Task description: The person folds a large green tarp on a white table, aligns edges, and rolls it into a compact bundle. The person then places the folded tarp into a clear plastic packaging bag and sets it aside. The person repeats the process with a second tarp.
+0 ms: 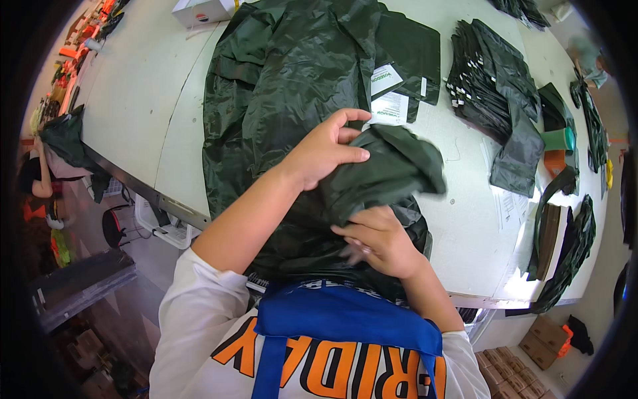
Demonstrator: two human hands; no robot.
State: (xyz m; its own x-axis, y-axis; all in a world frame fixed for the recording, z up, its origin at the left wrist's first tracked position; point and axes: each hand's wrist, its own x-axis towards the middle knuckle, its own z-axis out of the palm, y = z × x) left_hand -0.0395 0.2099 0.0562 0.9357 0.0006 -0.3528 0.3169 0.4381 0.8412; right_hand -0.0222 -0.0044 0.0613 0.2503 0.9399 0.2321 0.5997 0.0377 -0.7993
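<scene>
A dark green, shiny waterproof garment (289, 86) lies spread over the table and hangs over its near edge in front of me. My left hand (325, 149) pinches the upper edge of a bunched, hood-like part (392, 166) between thumb and fingers. Lower down and to the right, my right hand (382, 239) is closed on the bottom of the same bunched part. Its fingertips are partly hidden and a little blurred. The right end of the bunched fabric is smeared by motion.
Flat dark green pouches (415, 56) and white printed cards (385, 80) lie beyond my hands. A stack of folded dark garments (475, 86) is to the right. A white box (203, 10) stands far left. Another person (43, 169) works beyond the left table edge.
</scene>
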